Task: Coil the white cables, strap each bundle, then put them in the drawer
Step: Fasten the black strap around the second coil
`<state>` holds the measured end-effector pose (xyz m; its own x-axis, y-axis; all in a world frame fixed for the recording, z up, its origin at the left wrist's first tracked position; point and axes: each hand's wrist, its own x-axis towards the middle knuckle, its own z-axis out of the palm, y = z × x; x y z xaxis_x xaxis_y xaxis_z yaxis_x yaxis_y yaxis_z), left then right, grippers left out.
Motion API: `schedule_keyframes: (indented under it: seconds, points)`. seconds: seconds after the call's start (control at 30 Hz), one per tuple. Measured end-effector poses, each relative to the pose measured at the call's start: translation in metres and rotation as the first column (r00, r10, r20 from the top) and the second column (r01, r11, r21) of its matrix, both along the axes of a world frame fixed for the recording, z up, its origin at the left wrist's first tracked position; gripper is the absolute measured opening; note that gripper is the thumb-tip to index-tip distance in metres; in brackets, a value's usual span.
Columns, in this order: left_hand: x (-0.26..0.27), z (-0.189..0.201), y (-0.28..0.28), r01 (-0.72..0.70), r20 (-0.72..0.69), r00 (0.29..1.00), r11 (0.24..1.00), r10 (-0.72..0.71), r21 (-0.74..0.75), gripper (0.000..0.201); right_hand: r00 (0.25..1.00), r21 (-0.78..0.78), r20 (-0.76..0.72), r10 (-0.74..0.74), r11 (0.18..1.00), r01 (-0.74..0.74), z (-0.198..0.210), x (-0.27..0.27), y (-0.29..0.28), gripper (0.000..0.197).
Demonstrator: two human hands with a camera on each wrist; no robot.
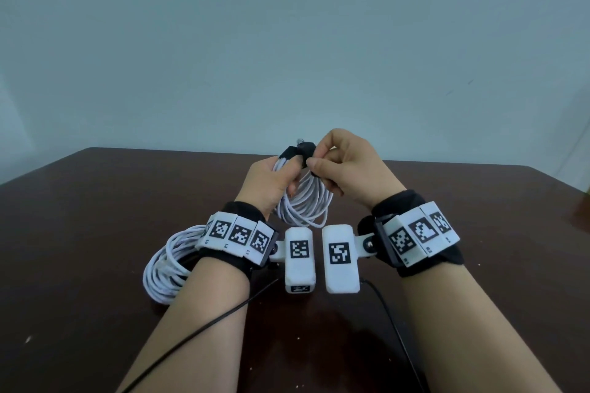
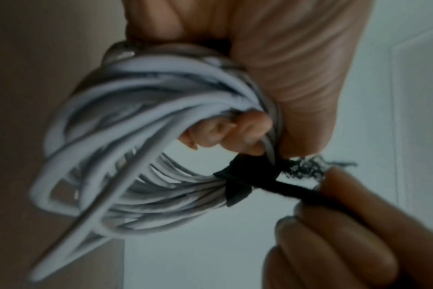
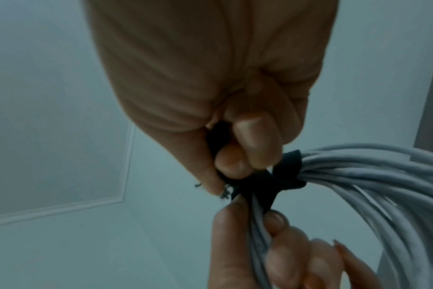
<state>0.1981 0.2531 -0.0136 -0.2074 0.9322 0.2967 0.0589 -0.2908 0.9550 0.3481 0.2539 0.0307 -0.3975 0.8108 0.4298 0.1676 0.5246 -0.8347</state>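
The left hand (image 1: 271, 183) grips the coiled white cable (image 1: 306, 201) steady so the right hand's (image 1: 348, 166) fingers (image 3: 255, 140) can pinch the black strap (image 2: 237, 187) taut around it.

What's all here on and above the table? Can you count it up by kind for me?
White cable coils: 2, held coil and table coil
Black straps: 1, strap
Hands: 2, left hand and right hand
Tables: 1, table
Total: 6
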Motion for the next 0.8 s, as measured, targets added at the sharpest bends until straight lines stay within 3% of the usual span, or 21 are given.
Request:
schedule_keyframes:
  seconds: [0.17, 0.3, 0.43, 0.53, 0.6, 0.7, 0.8]
  points:
    - [0.003, 0.006, -0.006, 0.017, -0.24, 0.971, 1.0, -0.01, 0.025, 0.035, 0.989, -0.129, -0.146, 0.032, 0.99, -0.051, -0.004, -0.003, 0.004, 0.017]
    - [0.002, 0.009, -0.008, 0.024, -0.367, 0.93, 0.999, -0.005, 0.048, 0.035, 0.968, -0.28, -0.226, 0.113, 0.944, -0.175, -0.005, 0.003, 0.009, 0.016]
    - [0.0, 0.012, -0.01, 0.041, -0.344, 0.938, 0.998, -0.026, 0.036, 0.03, 0.91, -0.287, -0.322, 0.26, 0.889, -0.356, -0.003, 0.009, 0.007, 0.011]
    - [-0.003, 0.012, -0.012, 0.058, -0.286, 0.957, 0.998, -0.048, 0.029, 0.032, 0.877, -0.243, -0.333, 0.347, 0.867, -0.435, -0.005, 0.015, 0.009, 0.032]
    - [-0.001, 0.013, -0.012, 0.096, -0.29, 0.953, 0.995, -0.085, 0.021, 0.029, 0.942, -0.17, -0.219, 0.252, 0.941, -0.291, -0.006, 0.013, 0.01, 0.019]
    - [0.003, 0.01, -0.012, 0.137, -0.293, 0.946, 0.99, -0.138, -0.023, 0.029, 0.998, 0.032, -0.043, -0.041, 0.999, 0.043, -0.006, 0.007, 0.009, 0.003]
    - [0.004, 0.008, -0.013, 0.186, -0.225, 0.957, 0.983, -0.183, -0.009, 0.027, 0.984, 0.068, 0.026, -0.175, 0.983, 0.173, -0.011, 0.004, 0.016, 0.026]
